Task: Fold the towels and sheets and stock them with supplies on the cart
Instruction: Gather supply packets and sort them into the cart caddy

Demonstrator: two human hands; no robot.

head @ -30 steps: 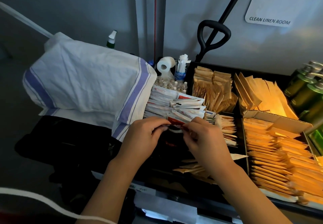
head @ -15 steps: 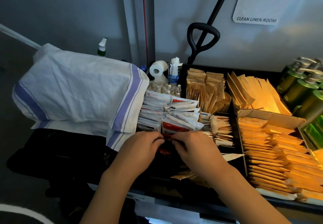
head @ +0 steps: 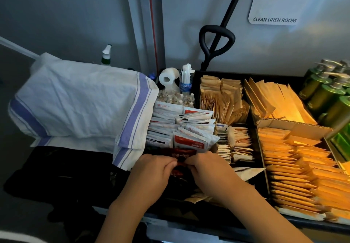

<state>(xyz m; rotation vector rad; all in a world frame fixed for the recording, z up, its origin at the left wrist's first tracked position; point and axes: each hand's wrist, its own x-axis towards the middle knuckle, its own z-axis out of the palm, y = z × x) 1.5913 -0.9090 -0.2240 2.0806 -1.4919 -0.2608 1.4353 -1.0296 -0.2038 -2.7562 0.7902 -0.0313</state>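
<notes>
From the head camera, both hands meet low in the middle of the cart tray [head: 227,74]. The left hand [head: 151,172] and the right hand [head: 206,169] have their fingers curled round a dark red packet [head: 180,154], pinching it between them — fingertips nearly touching over its middle. Just beyond the fingers stands a packed row of white and red sachets [head: 187,138], upright and leaning slightly. To the right of the right hand's fingers lie small pale packets [head: 240,144] in a narrow compartment, and further right, rows of tan envelopes [head: 295,169] fill a cardboard box. Behind these, more brown paper packets [head: 221,100] stand on edge. Left of the left hand's fingers, a folded white towel with blue stripes [head: 81,106] lies on a dark surface, its corner hanging beside the sachets. Green pump bottles [head: 329,93] stand at the far right — well apart from the hands. A toilet roll [head: 167,78] sits beyond the sachets.
</notes>
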